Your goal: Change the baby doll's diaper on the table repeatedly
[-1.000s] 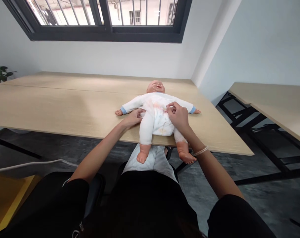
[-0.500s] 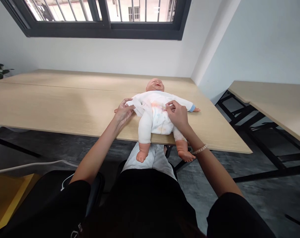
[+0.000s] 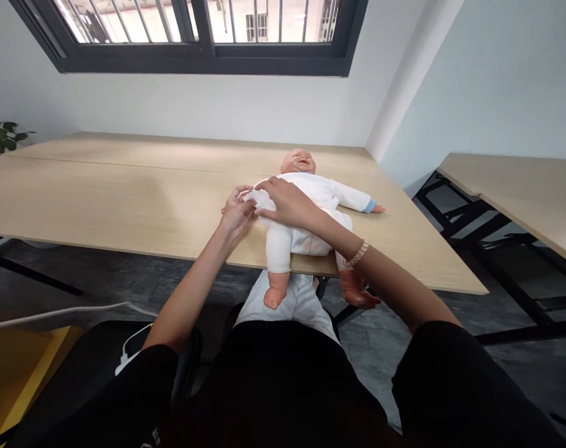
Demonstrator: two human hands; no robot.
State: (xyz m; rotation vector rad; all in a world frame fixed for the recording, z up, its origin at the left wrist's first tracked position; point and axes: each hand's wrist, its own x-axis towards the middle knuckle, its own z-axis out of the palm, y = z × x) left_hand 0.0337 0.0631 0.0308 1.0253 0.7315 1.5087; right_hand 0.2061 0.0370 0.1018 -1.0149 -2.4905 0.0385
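Observation:
A baby doll in white clothes lies on its back near the table's front edge, its feet hanging past it. My left hand, beside the doll's arm on the left, pinches the edge of a thin white garment flap. My right hand reaches across the doll's belly to this same flap. Its thumb and fingers are spread around the flap, without a clear grip. My right forearm covers part of the belly and the white, faintly coloured diaper area.
The wooden table stretches left and back to the wall under a barred window. A second table with black legs stands to the right. At lower left are a black chair and a white cable.
My right hand has moved left from the middle of the doll's belly to the flap at my left hand. The left hand still holds the flap. The view has shifted slightly.

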